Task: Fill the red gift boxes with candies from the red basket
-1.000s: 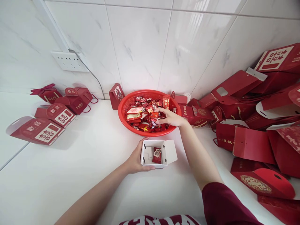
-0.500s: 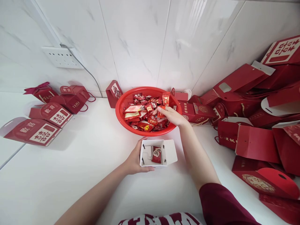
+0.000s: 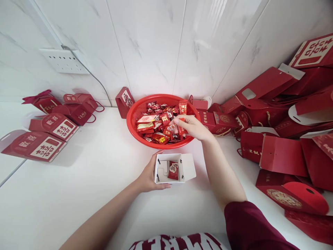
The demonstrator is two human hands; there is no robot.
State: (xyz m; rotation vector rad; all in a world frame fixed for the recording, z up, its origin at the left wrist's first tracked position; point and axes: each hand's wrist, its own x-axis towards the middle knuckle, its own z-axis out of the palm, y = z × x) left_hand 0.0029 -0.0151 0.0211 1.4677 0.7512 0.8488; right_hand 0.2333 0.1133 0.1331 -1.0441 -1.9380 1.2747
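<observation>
My left hand [image 3: 150,177] is closed round the side of a small open box [image 3: 189,168], white inside, its flap folded out to the right. One red wrapped candy [image 3: 173,170] lies on the box floor. Behind it stands a red plastic basket [image 3: 133,133] heaped with wrapped candies [image 3: 156,129], mostly red, a few pale. Over the basket's right part, my right hand [image 3: 191,126] pinches a bright red candy packet [image 3: 181,127] between thumb and fingers. Another red packet [image 3: 183,107] stands upright just behind that hand.
Red gift boxes [image 3: 65,128] stand at the left, one more red box [image 3: 125,102] beside the basket. A large pile of red boxes [image 3: 283,156] fills the right side. A socket panel [image 3: 63,61] with a grey cable [image 3: 96,78] is on the tiled wall.
My right hand has lifted slightly, and the red packet now shows raised in its fingers. My left hand and the box stay put; the view has shifted a little.
</observation>
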